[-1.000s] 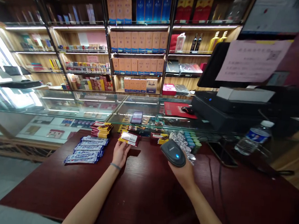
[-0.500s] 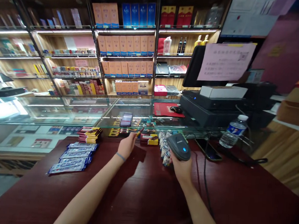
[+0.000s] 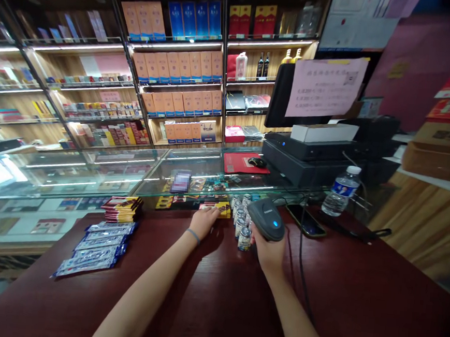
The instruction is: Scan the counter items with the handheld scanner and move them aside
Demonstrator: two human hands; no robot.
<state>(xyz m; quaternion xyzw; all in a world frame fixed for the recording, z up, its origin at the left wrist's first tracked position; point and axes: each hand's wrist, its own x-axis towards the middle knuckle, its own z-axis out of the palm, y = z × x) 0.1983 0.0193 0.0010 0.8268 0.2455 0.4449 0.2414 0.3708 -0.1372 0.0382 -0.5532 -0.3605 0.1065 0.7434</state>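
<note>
My right hand (image 3: 268, 252) is wrapped around a black barcode scanner (image 3: 266, 219), with a blue light glowing on its top. Just left of the scanner, several small white cans or jars (image 3: 244, 238) stand in rows. My left hand (image 3: 204, 223) lies palm down at a small stack of yellow and dark-red snack packets (image 3: 225, 210), fingers stretched out onto it and partly covering it. Farther left sit another pile of dark-red and yellow packets (image 3: 122, 210) and a fanned row of blue-and-white long packets (image 3: 94, 247).
A glass counter (image 3: 130, 182) runs behind the dark-red table (image 3: 213, 313). To the right are a phone (image 3: 305, 220), a water bottle (image 3: 341, 192) and the scanner's cable (image 3: 300, 263). Behind them stands a monitor (image 3: 279, 97); a mouse (image 3: 257, 162) rests on a red mat (image 3: 241, 163).
My left hand has moved right and down onto the small packet stack; the thin packet it held upright no longer shows in it. The scanner stays in my right hand. The view has shifted right.
</note>
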